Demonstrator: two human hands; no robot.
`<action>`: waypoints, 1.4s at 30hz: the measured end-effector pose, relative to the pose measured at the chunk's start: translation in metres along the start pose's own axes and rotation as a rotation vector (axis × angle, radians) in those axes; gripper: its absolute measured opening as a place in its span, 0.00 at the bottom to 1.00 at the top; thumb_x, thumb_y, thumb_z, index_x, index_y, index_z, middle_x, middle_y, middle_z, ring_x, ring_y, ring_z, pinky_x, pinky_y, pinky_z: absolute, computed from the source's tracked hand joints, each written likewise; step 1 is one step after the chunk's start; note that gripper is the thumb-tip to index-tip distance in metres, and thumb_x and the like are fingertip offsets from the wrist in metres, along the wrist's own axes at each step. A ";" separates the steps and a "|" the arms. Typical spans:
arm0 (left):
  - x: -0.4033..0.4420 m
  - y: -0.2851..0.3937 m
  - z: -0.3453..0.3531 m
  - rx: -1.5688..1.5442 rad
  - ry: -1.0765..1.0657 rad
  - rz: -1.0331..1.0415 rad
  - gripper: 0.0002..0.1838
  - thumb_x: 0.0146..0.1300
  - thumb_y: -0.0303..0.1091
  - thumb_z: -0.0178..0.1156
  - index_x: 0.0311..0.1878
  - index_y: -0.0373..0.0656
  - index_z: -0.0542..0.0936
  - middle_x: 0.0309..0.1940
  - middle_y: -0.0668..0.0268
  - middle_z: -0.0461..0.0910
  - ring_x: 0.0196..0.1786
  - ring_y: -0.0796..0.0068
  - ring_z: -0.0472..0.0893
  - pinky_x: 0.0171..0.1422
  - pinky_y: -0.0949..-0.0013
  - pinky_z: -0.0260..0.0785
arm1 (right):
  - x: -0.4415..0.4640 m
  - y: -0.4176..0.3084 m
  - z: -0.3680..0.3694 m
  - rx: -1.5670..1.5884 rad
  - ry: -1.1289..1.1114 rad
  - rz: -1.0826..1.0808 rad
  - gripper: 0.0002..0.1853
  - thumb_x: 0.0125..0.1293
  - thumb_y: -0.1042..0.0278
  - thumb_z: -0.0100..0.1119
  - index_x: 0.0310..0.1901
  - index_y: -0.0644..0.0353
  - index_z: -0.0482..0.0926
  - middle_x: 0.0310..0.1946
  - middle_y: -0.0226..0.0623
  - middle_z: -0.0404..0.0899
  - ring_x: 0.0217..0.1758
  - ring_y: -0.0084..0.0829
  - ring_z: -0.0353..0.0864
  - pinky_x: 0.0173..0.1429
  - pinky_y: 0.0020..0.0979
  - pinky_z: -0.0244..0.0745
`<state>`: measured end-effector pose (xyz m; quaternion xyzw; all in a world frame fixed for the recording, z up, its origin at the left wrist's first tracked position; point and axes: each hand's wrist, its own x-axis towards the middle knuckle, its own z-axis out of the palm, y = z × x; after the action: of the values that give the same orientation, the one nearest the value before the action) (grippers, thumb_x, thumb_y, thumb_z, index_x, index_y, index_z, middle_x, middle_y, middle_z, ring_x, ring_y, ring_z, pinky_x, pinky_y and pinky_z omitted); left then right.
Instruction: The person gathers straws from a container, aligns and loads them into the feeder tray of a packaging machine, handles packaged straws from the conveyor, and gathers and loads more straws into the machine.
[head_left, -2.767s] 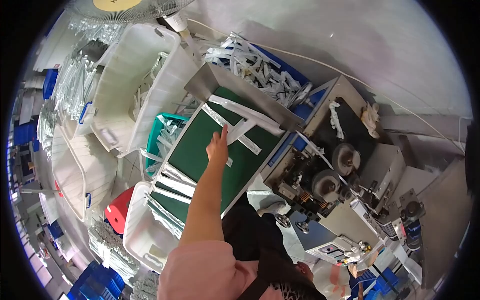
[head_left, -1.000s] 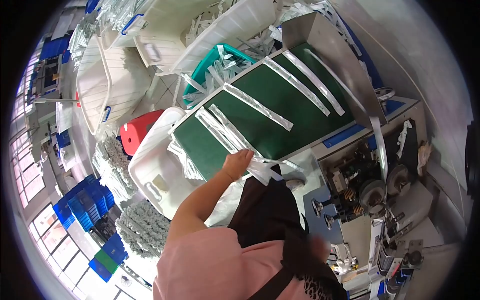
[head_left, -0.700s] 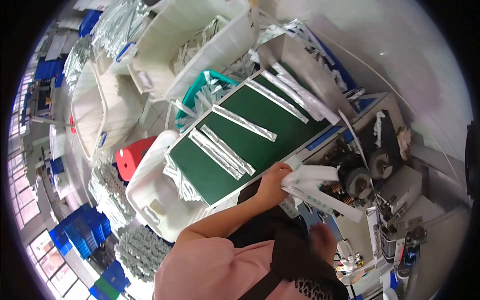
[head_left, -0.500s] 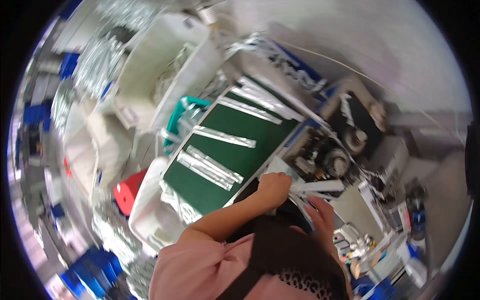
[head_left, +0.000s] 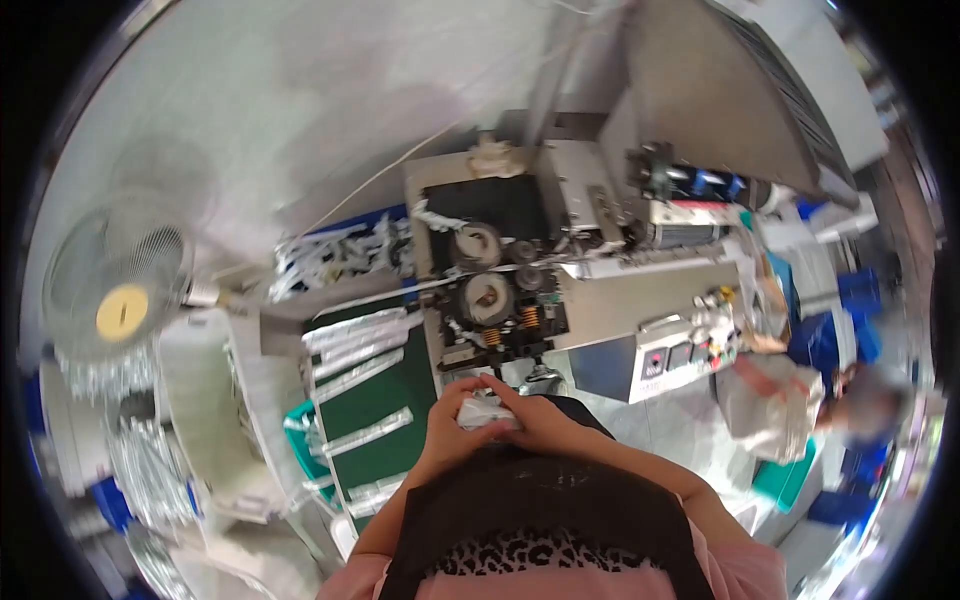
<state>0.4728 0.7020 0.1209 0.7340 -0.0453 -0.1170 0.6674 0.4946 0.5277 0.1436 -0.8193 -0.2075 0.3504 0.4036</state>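
My left hand (head_left: 446, 426) and my right hand (head_left: 543, 424) meet close in front of my dark apron. Between them is a small, bunched white-silver piece (head_left: 486, 414), with the fingers of both hands curled around it. Its exact kind is hard to make out, since the fingers cover part of it. Just beyond my fingertips stands a machine with rollers (head_left: 490, 300), and a pale strip (head_left: 400, 296) runs across it. To the left, flat silver strips (head_left: 368, 432) lie apart on a green board (head_left: 385, 458).
A round fan (head_left: 120, 285) stands at far left beside a white bin (head_left: 205, 400). Right of the machine is a control box with buttons (head_left: 680, 355). A large pale sack (head_left: 770, 405) and another person (head_left: 865, 405), blurred, are at the right.
My view has swung right, so the machine is now ahead and the green board lies to my left. My hands, apart before with a white strip between them, have come together around the white-silver piece.
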 end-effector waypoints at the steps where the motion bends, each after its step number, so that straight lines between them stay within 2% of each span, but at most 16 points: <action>1: 0.006 0.009 0.013 -0.195 0.123 -0.084 0.15 0.49 0.30 0.65 0.41 0.35 0.76 0.42 0.64 0.74 0.43 0.77 0.74 0.47 0.75 0.66 | -0.004 0.003 0.003 0.010 0.171 -0.113 0.45 0.49 0.68 0.60 0.65 0.55 0.42 0.43 0.56 0.71 0.42 0.52 0.74 0.44 0.42 0.70; 3: 0.024 0.018 0.027 -0.242 0.125 -0.160 0.13 0.52 0.28 0.61 0.41 0.35 0.76 0.38 0.65 0.75 0.41 0.78 0.74 0.45 0.76 0.66 | -0.014 -0.001 0.002 0.041 0.329 -0.094 0.45 0.49 0.70 0.58 0.66 0.55 0.41 0.55 0.56 0.59 0.50 0.55 0.69 0.50 0.41 0.69; 5: 0.038 0.018 0.043 -0.365 0.215 -0.223 0.07 0.56 0.23 0.54 0.39 0.34 0.75 0.28 0.67 0.77 0.34 0.78 0.75 0.41 0.75 0.68 | -0.023 0.000 0.003 0.064 0.470 -0.096 0.45 0.49 0.71 0.58 0.66 0.56 0.40 0.55 0.56 0.59 0.50 0.56 0.68 0.51 0.41 0.69; 8: 0.054 0.008 0.056 -0.633 0.148 -0.451 0.05 0.55 0.23 0.53 0.35 0.35 0.75 0.28 0.65 0.76 0.30 0.77 0.76 0.37 0.74 0.69 | -0.038 0.011 0.003 0.123 0.598 -0.133 0.44 0.51 0.71 0.57 0.66 0.59 0.39 0.54 0.56 0.62 0.50 0.56 0.68 0.51 0.40 0.68; 10: 0.054 0.004 0.070 -0.567 0.091 -0.389 0.03 0.55 0.23 0.52 0.32 0.36 0.74 0.27 0.65 0.76 0.27 0.76 0.75 0.32 0.74 0.69 | -0.049 0.023 0.006 0.255 0.602 -0.165 0.41 0.54 0.71 0.55 0.66 0.60 0.41 0.52 0.58 0.65 0.49 0.56 0.69 0.50 0.39 0.68; 13: 0.047 0.014 0.093 -0.697 0.137 -0.569 0.02 0.55 0.26 0.52 0.29 0.38 0.73 0.19 0.70 0.70 0.22 0.80 0.70 0.25 0.76 0.63 | -0.081 0.014 -0.013 0.463 0.483 0.007 0.38 0.58 0.66 0.57 0.65 0.59 0.46 0.47 0.47 0.70 0.43 0.39 0.74 0.47 0.32 0.69; 15: 0.041 0.014 0.106 -0.589 0.041 -0.460 0.03 0.55 0.27 0.53 0.27 0.39 0.72 0.17 0.73 0.67 0.19 0.85 0.66 0.22 0.78 0.57 | -0.097 0.027 -0.013 0.760 0.391 -0.064 0.39 0.59 0.59 0.58 0.66 0.54 0.46 0.44 0.36 0.69 0.40 0.22 0.71 0.45 0.25 0.68; 19: 0.033 0.039 0.169 -0.361 0.018 -0.240 0.06 0.54 0.28 0.58 0.26 0.40 0.72 0.16 0.74 0.67 0.18 0.88 0.64 0.20 0.81 0.54 | -0.137 0.060 -0.011 0.813 0.411 -0.154 0.43 0.55 0.56 0.62 0.64 0.61 0.45 0.50 0.45 0.67 0.53 0.32 0.67 0.57 0.30 0.62; 24: 0.017 0.057 0.255 -0.192 -0.097 -0.052 0.07 0.56 0.29 0.57 0.25 0.41 0.71 0.13 0.74 0.67 0.16 0.87 0.64 0.18 0.80 0.53 | -0.210 0.101 -0.017 0.784 0.427 -0.172 0.40 0.54 0.57 0.62 0.62 0.65 0.50 0.52 0.46 0.67 0.55 0.34 0.66 0.58 0.32 0.61; 26: 0.010 0.058 0.284 0.055 -0.163 0.483 0.08 0.54 0.31 0.60 0.25 0.39 0.72 0.16 0.72 0.69 0.18 0.86 0.66 0.20 0.79 0.56 | -0.234 0.128 -0.013 0.748 0.388 -0.188 0.38 0.55 0.57 0.62 0.61 0.66 0.54 0.51 0.45 0.68 0.55 0.32 0.66 0.59 0.32 0.60; 28: -0.001 0.073 0.310 0.194 -0.139 0.592 0.12 0.50 0.34 0.64 0.22 0.39 0.71 0.18 0.68 0.70 0.19 0.80 0.68 0.22 0.77 0.59 | -0.265 0.144 -0.012 0.756 0.383 -0.206 0.28 0.57 0.59 0.60 0.54 0.67 0.64 0.46 0.42 0.71 0.50 0.27 0.68 0.55 0.29 0.62; 30: -0.006 0.077 0.332 0.456 -0.215 0.881 0.17 0.47 0.38 0.66 0.19 0.39 0.70 0.16 0.65 0.67 0.19 0.72 0.67 0.22 0.73 0.59 | -0.290 0.157 -0.010 0.889 0.379 -0.110 0.11 0.61 0.63 0.55 0.39 0.63 0.73 0.28 0.27 0.72 0.28 0.17 0.67 0.31 0.21 0.65; 31: -0.007 0.081 0.343 0.657 -0.162 0.918 0.21 0.44 0.42 0.68 0.15 0.39 0.68 0.15 0.64 0.65 0.19 0.66 0.66 0.21 0.69 0.58 | -0.290 0.179 0.001 0.819 0.311 0.011 0.08 0.63 0.65 0.53 0.33 0.61 0.73 0.20 0.21 0.67 0.21 0.13 0.60 0.24 0.19 0.57; 35: -0.008 0.077 0.373 0.729 -0.221 0.867 0.21 0.45 0.43 0.67 0.16 0.39 0.68 0.16 0.64 0.64 0.22 0.65 0.67 0.23 0.65 0.57 | -0.318 0.192 0.004 0.894 0.427 0.018 0.09 0.63 0.64 0.51 0.31 0.61 0.73 0.20 0.22 0.67 0.21 0.13 0.62 0.25 0.19 0.59; 37: -0.011 0.072 0.388 0.697 -0.367 0.713 0.18 0.48 0.45 0.64 0.20 0.40 0.71 0.20 0.63 0.69 0.27 0.62 0.71 0.30 0.64 0.63 | -0.327 0.201 0.006 0.951 0.534 0.090 0.08 0.62 0.66 0.51 0.30 0.62 0.74 0.21 0.23 0.69 0.23 0.14 0.64 0.26 0.20 0.61; 42: -0.008 0.053 0.418 0.464 -0.683 0.824 0.16 0.56 0.45 0.57 0.30 0.39 0.75 0.35 0.60 0.77 0.40 0.55 0.75 0.46 0.62 0.67 | -0.345 0.225 0.005 1.051 0.704 -0.034 0.07 0.58 0.70 0.51 0.33 0.64 0.75 0.26 0.28 0.74 0.31 0.17 0.70 0.33 0.23 0.66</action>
<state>0.3723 0.2927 0.1398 0.7036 -0.5643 -0.0649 0.4270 0.2731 0.1825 0.1002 -0.5744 0.1245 0.1086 0.8018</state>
